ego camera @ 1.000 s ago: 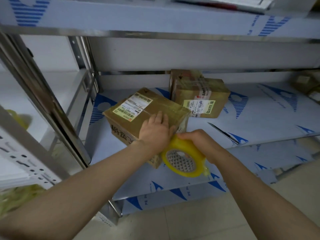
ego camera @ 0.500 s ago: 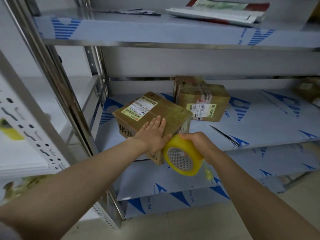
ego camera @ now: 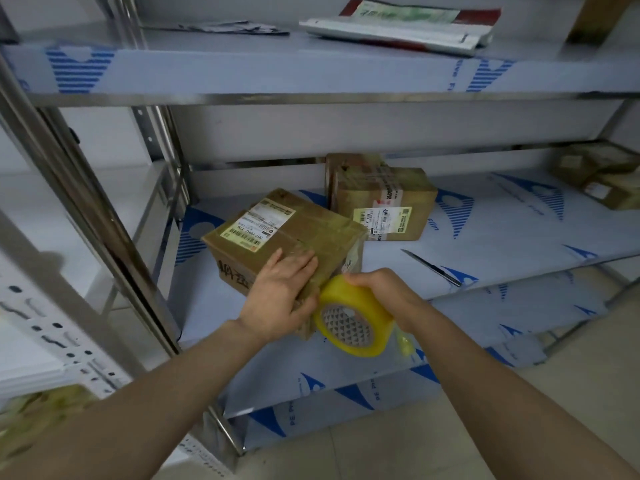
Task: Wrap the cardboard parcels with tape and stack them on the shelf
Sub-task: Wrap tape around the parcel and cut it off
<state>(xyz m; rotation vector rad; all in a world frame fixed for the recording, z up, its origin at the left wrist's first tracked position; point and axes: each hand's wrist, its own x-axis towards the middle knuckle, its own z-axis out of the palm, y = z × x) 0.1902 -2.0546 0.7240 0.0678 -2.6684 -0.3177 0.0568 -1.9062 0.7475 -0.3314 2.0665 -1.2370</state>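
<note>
This is looking like a parcel storeroom or mailing room. Steel shelving (ego camera: 104,216) is filling the view, its boards wearing blue-printed protective film, with a perforated upright (ego camera: 52,334) standing at 8 o'clock. On the middle shelf (ego camera: 519,237) a labelled parcel (ego camera: 311,230) is sitting at the centre, a taped parcel (ego camera: 381,195) at 2 o'clock from it, both carrying printed barcode labels; more parcels (ego camera: 602,174) are lying at 3 o'clock. A plastic mailing bag (ego camera: 398,26) is lying on the upper shelf (ego camera: 242,67) at 1 o'clock. A yellow roll of tape (ego camera: 356,303) is showing at 5 o'clock from the labelled parcel, a slim blade (ego camera: 431,266) lying at 3 o'clock. A tiled floor (ego camera: 450,438) is running beneath.
</note>
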